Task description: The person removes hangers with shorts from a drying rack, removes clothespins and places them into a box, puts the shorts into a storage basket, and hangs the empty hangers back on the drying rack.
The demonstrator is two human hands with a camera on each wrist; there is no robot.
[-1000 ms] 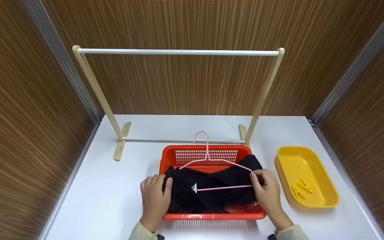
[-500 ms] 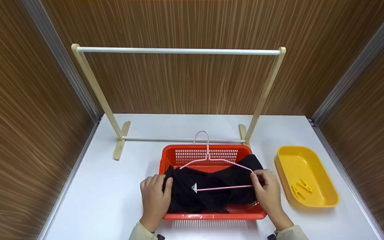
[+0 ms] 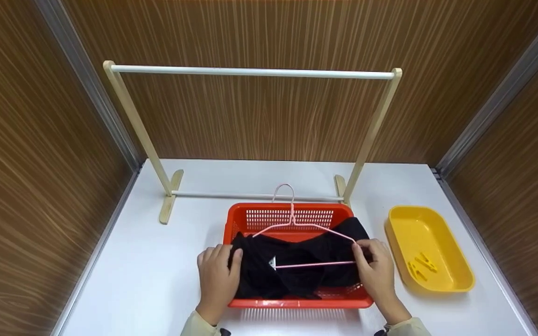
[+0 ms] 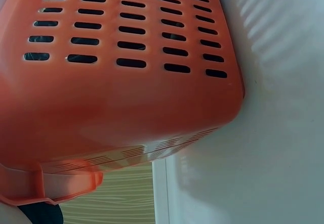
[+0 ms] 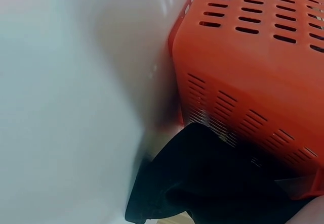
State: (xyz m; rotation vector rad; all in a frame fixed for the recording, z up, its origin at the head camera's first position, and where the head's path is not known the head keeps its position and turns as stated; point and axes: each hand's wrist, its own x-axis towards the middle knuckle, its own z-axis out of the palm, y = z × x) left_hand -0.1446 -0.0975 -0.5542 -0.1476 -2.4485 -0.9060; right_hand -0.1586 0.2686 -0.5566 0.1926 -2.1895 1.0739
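Note:
A black garment (image 3: 297,275) with a small white label lies bunched over a red basket (image 3: 297,303). Its neck opening has a pink clothes hanger (image 3: 292,219) in it, hook toward the back; the hanger's left end is hidden under the cloth. At the basket's left side my left hand (image 3: 219,280) grips the garment's edge, thumb on top. My right hand (image 3: 376,270) pinches the hanger's right corner together with the cloth there. In the right wrist view, black cloth (image 5: 202,183) hangs outside the basket wall. The left wrist view shows mostly the basket's slotted side (image 4: 121,92).
Behind the basket stands a wooden rack with a white top bar (image 3: 250,72) and a lower bar (image 3: 222,194). To the right, a yellow tray (image 3: 423,219) holds yellow clothespins (image 3: 427,262). Wood-grain panels (image 3: 259,121) enclose the white table (image 3: 157,261) on the back and sides.

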